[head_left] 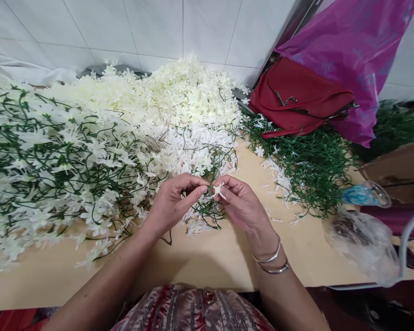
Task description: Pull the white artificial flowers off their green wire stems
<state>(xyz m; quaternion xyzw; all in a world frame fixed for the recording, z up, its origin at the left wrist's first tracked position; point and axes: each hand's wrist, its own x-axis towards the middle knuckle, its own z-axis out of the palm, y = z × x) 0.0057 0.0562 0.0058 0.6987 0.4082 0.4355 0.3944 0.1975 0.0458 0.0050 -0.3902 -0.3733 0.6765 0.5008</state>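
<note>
Over the middle of the table, my left hand (179, 200) and my right hand (239, 197) meet with their fingertips almost touching. Between thumb and finger, my right hand pinches a small white artificial flower (218, 189). My left hand is closed on a green plastic stem (209, 187) at the flower's base; most of the stem is hidden by the fingers. Just behind the hands lie white stamen pieces (179, 147) and loose green stems (210, 214). To the left spreads a large heap of white flowers on green stems (69, 161).
A pile of loose cream-white blossoms (193, 87) lies against the tiled wall (158, 27). On the right are a heap of green stems (313, 165), a red handbag (296, 96), a purple plastic bag (355, 41), a clear plastic bag (365, 243) and a cardboard box (396, 170).
</note>
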